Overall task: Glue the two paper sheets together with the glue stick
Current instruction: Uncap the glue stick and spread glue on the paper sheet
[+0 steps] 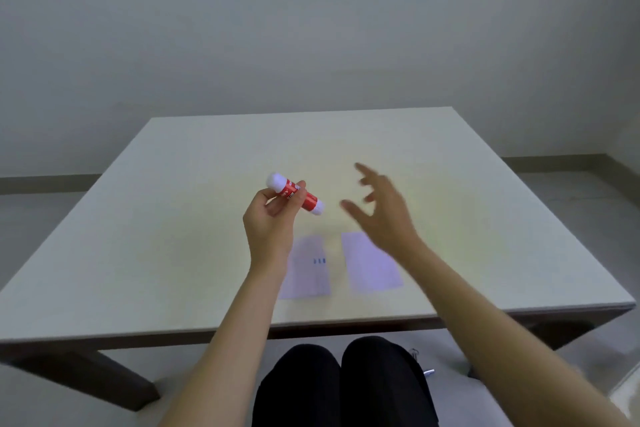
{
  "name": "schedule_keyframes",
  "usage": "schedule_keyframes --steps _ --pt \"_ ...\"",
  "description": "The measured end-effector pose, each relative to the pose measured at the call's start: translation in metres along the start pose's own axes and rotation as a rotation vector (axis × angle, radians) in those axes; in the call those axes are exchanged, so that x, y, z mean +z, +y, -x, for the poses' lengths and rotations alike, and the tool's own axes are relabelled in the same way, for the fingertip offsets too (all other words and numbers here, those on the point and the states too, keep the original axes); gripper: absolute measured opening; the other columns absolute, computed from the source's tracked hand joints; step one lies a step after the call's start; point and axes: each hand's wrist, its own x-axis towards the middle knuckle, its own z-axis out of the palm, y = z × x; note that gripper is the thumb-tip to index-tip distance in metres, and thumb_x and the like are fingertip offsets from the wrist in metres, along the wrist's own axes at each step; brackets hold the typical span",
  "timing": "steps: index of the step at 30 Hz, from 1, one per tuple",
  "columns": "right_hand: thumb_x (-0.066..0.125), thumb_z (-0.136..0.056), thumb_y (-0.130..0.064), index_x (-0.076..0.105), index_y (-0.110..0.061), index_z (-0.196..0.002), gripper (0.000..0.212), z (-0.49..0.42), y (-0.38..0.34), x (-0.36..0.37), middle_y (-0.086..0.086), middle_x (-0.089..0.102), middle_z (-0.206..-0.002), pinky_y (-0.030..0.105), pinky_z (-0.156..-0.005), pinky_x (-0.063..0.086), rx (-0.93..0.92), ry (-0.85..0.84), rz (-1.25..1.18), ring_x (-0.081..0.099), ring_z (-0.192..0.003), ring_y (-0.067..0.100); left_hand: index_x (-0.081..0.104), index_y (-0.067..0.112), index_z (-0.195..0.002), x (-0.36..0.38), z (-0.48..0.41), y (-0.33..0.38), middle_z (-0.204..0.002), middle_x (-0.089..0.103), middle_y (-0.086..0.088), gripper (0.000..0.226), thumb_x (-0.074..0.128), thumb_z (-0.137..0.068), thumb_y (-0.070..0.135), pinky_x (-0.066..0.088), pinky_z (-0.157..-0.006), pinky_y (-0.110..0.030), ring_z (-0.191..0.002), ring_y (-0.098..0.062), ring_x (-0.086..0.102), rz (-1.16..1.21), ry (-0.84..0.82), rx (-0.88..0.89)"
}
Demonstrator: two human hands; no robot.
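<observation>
The left hand (273, 215) has its grip clenched on the glue stick (297, 193) above the tabletop (173, 236); at its three o'clock the right hand (384, 208) hovers released; two paper sheets (372, 262) lie beneath

left hand (273, 215): raised, palm toward camera, fingers and thumb curled closed in a pinch | right hand (384, 208): raised, empty, fingers spread, blurred | both forearms bare, extended forward, hands apart, neither touching the other
</observation>
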Motion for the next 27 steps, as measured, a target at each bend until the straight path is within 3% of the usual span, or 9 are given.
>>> schedule_keyframes --steps 3,6,11,14,17,20,22,24,27 --pt "0.065 -0.086 -0.013 0.056 -0.024 -0.126 0.042 0.026 -0.032 0.025 -0.005 0.063 -0.108 0.03 -0.075 0.058 0.004 -0.154 -0.519 0.066 -0.074 0.015 0.066 0.016 -0.088 0.01 0.008 -0.001 -0.082 0.077 0.011 0.02 0.076 -0.076 0.028 0.048 -0.076 -0.017 -0.083 0.0 0.069 0.134 0.029 -0.088" --pt "0.057 -0.091 -0.004 0.062 -0.003 -0.114 0.023 0.028 -0.036 0.026 0.01 0.064 -0.084 0.032 -0.068 0.056 0.101 -0.124 -0.711 0.061 -0.06 0.018 0.067 0.013 -0.089 0.012 0.018 -0.002 -0.084 0.076 0.006 0.02 0.076 -0.075 0.024 0.049 -0.092 -0.037 -0.091 -0.015 0.069 0.204 0.048 -0.147" --pt "0.047 -0.099 -0.024 0.06 0.0 -0.086 0.03 0.028 -0.033 0.02 0.007 0.053 -0.061 0.02 -0.043 0.037 0.361 -0.204 -1.007 0.043 -0.041 0.013 0.064 0.017 -0.083 0.019 0.027 -0.003 -0.089 0.077 0.002 0.015 0.075 -0.076 0.023 0.049 -0.09 -0.032 -0.101 -0.02 0.068 0.226 0.035 -0.133" --pt "0.043 -0.096 -0.046 0.059 -0.007 -0.065 0.053 0.024 -0.034 0.014 -0.002 0.045 -0.041 0.016 -0.035 0.024 0.509 -0.167 -0.851 0.032 -0.032 0.011 0.063 0.014 -0.091 0.026 0.031 0.0 -0.088 0.078 0.005 0.018 0.073 -0.079 0.023 0.048 -0.077 -0.017 -0.092 -0.009 0.071 0.218 -0.031 -0.106" --pt "0.04 -0.095 -0.05 0.056 -0.009 -0.055 0.06 0.024 -0.028 0.005 -0.005 0.05 -0.039 0.015 -0.037 0.033 0.365 -0.146 -0.57 0.042 -0.033 0.009 0.061 0.007 -0.098 0.031 0.035 0.001 -0.091 0.078 0.004 0.019 0.069 -0.084 0.017 0.049 -0.073 -0.01 -0.091 -0.007 0.071 0.23 -0.054 -0.103" --pt "0.055 -0.094 -0.028 0.064 -0.009 -0.097 0.021 0.028 -0.02 -0.002 0.005 0.064 -0.069 0.026 -0.057 0.051 0.194 -0.195 -0.741 0.057 -0.054 0.016 0.061 0.006 -0.096 0.034 0.036 0.004 -0.09 0.078 0.003 0.02 0.07 -0.083 0.017 0.051 -0.069 -0.011 -0.087 -0.007 0.072 0.234 -0.028 -0.098" --pt "0.058 -0.092 -0.012 0.059 -0.007 -0.113 0.022 0.029 -0.015 -0.004 0.007 0.062 -0.075 0.029 -0.062 0.053 0.15 -0.243 -0.906 0.059 -0.06 0.02 0.06 0.006 -0.098 0.035 0.035 0.006 -0.092 0.078 0.002 0.021 0.069 -0.084 0.017 0.054 -0.074 -0.017 -0.09 -0.009 0.072 0.242 -0.038 -0.098" --pt "0.055 -0.094 -0.015 0.063 -0.005 -0.1 0.014 0.03 -0.015 -0.004 0.005 0.057 -0.068 0.025 -0.051 0.047 0.182 -0.245 -0.927 0.053 -0.051 0.017 0.058 0.007 -0.098 0.034 0.037 0.006 -0.095 0.078 -0.001 0.019 0.069 -0.084 0.016 0.052 -0.079 -0.016 -0.095 -0.011 0.071 0.237 -0.063 -0.093" --pt "0.045 -0.096 -0.044 0.06 -0.01 -0.069 0.047 0.031 -0.023 -0.002 0.0 0.047 -0.052 0.018 -0.036 0.029 0.4 -0.266 -0.771 0.036 -0.038 0.014 0.057 0.009 -0.095 0.031 0.041 0.003 -0.096 0.077 -0.001 0.017 0.068 -0.085 0.016 0.047 -0.083 -0.017 -0.097 -0.011 0.07 0.227 -0.072 -0.093"
